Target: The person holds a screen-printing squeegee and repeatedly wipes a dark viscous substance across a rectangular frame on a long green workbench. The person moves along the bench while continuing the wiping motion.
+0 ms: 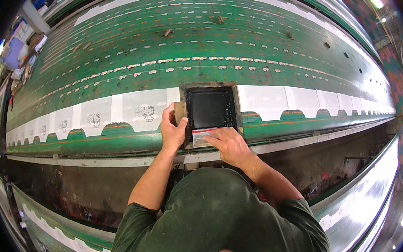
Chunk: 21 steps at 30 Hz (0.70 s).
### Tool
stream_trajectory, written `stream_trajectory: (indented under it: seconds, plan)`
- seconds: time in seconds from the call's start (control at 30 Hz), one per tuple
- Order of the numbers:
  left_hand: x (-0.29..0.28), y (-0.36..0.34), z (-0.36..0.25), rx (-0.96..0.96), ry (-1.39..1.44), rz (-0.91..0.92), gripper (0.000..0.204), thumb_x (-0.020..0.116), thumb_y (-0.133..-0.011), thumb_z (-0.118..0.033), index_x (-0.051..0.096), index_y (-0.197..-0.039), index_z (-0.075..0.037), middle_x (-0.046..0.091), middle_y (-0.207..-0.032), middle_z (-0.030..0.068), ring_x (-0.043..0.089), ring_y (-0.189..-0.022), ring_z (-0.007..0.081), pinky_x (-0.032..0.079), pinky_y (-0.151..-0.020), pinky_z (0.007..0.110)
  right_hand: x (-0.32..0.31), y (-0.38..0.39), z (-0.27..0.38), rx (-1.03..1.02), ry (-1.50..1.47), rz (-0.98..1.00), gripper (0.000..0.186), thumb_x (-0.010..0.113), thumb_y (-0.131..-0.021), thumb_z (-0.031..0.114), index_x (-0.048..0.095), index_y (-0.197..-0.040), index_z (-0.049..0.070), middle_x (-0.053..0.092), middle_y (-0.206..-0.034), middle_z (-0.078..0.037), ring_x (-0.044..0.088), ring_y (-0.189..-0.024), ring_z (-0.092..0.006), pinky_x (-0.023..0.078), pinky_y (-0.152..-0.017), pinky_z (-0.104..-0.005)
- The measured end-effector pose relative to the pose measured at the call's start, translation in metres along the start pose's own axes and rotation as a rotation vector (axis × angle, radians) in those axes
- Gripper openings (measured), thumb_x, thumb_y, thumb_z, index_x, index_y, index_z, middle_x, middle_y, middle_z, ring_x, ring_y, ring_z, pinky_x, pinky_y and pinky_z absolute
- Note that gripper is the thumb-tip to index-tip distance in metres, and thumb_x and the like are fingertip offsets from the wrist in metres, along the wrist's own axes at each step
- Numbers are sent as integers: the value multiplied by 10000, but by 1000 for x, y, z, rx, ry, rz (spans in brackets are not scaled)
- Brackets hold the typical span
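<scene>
A screen-printing frame (209, 84) with dark, worn edges lies over a row of white fabric pieces (266, 102) on the green table. Wet-looking black ink (210, 108) covers its mesh. My left hand (173, 132) is closed on the brown left side of this frame, thumb on top. In my right hand (230, 146) is a squeegee (201, 140) with a pale, see-through body and a red strip, held at the frame's near end. Left of the frame, several pieces carry black outline prints of a cartoon cat (148, 114); those visible to the right look plain. The fabric under the frame is hidden.
The long green printing table (141, 50) bears rows of small coloured marks and a few small dark bits (168, 32). A pale rail (113, 163) runs along its near edge. Other long tables (346, 215) with white pieces stand behind me and on the far side.
</scene>
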State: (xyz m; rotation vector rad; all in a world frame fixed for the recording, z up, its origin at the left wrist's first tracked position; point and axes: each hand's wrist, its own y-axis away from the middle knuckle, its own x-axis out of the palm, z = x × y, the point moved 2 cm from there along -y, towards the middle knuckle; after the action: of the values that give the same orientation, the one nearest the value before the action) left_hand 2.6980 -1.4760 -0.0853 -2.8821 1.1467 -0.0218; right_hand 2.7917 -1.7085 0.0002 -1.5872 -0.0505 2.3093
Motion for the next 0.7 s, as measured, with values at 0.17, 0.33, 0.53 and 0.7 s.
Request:
stream_trajectory:
  seconds: [0.17,0.33,0.53,0.7]
  plan:
    - [9,10,2,67,6,-76,704,746,-1023,42,481,-1674,16,679,-1484,161,671,-1328,238,503,-1178,380,-12,7,15,53,-85,25,454,818,-914,78,783,-1365,114,744,-1348,-120,672,-1298,-349,529,-1122,-512]
    - [21,22,-4,116,-208,-95,911,836,-911,-2,411,-1716,31,548,-1655,223,548,-1520,326,397,-1303,436,-14,39,-8,215,-145,-249,351,847,-941,129,805,-1286,77,756,-1354,-133,664,-1350,-377,502,-1165,-544]
    - [28,27,-18,159,-337,-125,973,744,-842,92,371,-1739,48,495,-1730,251,466,-1626,378,332,-1359,439,-16,83,-40,563,-393,-444,291,814,-986,103,811,-1270,39,798,-1291,-177,738,-1243,-395,579,-1088,-468]
    - [71,45,-33,215,-239,-137,977,725,-839,104,371,-1747,33,480,-1745,223,456,-1632,348,321,-1366,436,-10,124,-73,743,-756,-443,273,782,-1039,33,804,-1310,7,762,-1255,-115,741,-1156,-189,589,-1021,-348]
